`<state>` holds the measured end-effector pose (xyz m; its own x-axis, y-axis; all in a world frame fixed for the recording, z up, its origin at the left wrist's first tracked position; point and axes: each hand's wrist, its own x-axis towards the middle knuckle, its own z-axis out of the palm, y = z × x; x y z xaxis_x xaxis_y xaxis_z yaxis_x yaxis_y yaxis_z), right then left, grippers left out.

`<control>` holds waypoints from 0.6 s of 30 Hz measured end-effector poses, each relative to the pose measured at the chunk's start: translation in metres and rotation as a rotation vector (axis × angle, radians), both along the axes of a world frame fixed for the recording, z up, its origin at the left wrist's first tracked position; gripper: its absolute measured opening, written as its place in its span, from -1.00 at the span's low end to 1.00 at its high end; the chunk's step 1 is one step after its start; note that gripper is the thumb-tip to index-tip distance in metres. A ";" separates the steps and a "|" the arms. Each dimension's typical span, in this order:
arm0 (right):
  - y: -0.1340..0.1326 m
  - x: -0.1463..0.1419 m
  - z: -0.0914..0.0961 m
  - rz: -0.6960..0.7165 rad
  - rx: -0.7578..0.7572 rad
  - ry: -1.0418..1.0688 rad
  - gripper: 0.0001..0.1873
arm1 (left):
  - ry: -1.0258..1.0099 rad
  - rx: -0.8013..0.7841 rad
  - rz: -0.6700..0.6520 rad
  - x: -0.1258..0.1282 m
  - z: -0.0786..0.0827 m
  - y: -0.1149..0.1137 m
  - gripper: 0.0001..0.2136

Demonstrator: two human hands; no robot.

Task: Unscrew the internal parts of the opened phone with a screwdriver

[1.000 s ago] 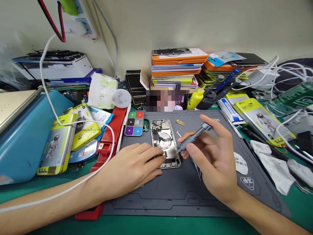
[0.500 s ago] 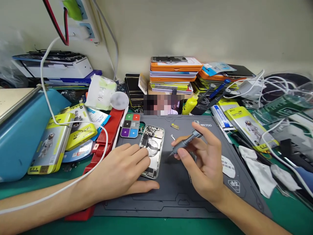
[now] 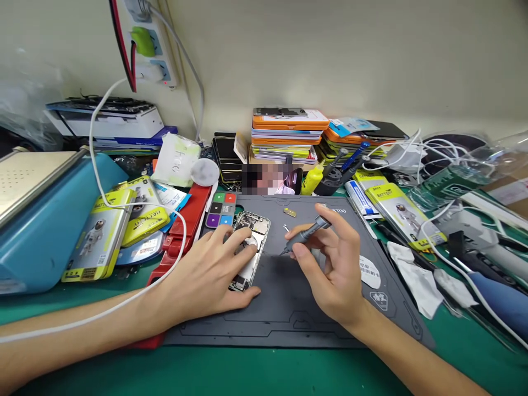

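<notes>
An opened phone [image 3: 259, 226] lies at a slant on the dark grey mat [image 3: 284, 324], its inner parts and a round coil showing. My left hand [image 3: 212, 269] spreads over its left side and lower end, fingers apart, covering part of it. In my right hand [image 3: 334, 258] is a slim grey screwdriver [image 3: 309, 234], gripped between thumb and fingers, with the index finger up at its back end. Its tip points down and left, to the right of the phone and apart from it. Behind lie a small gold-coloured part [image 3: 290, 212] and a tiny silvery piece [image 3: 286, 227].
A colour-blocked tray [image 3: 220, 208] sits left of the phone. Yellow battery boxes [image 3: 99, 236] and a red tool [image 3: 181, 225] crowd the left; more battery boxes [image 3: 402, 212] stand right. A white cable [image 3: 97, 170] crosses over my left forearm. Stacked boxes [image 3: 289, 135] line the wall.
My left hand's fingers have spread apart over the phone, and the phone is tilted a little more. The screwdriver stays in my right hand. The whole view has shifted slightly.
</notes>
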<state>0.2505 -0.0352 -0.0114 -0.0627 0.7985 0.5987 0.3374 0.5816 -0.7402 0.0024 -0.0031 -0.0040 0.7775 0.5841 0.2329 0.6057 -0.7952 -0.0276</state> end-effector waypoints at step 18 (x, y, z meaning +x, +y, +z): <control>0.002 0.008 0.009 -0.052 0.169 0.058 -0.24 | -0.176 -0.287 -0.132 -0.005 0.000 0.007 -0.58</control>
